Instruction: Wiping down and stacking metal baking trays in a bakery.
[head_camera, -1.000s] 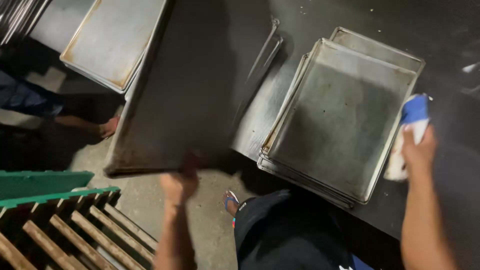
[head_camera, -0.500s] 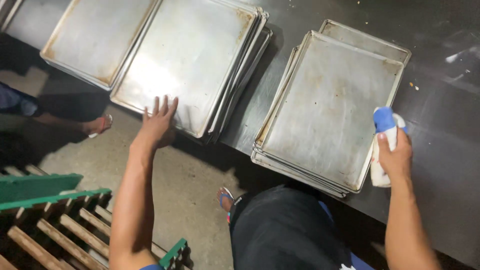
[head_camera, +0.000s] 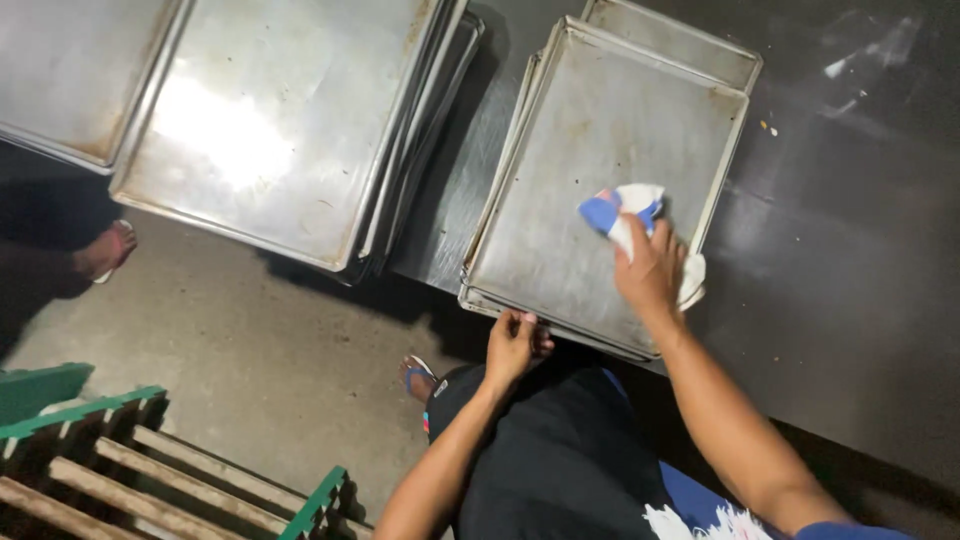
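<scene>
Metal tray (head_camera: 590, 160): right hand (head_camera: 650, 270) clutches cloth (head_camera: 625, 212) at three o'clock; left hand (head_camera: 515, 340) pinches its six o'clock rim.

The right hand (head_camera: 650, 272) covered part of the blue and white cloth (head_camera: 625, 212), so its full shape could not be told. Trays beneath the top tray (head_camera: 600, 160) showed only as edges. At ten o'clock, the far-left tray (head_camera: 70, 70) was cut off by the frame. At nine o'clock, another person's foot (head_camera: 105, 250) sat half in shadow. At seven o'clock, the green wooden crate (head_camera: 150, 460) ran off the edge.
</scene>
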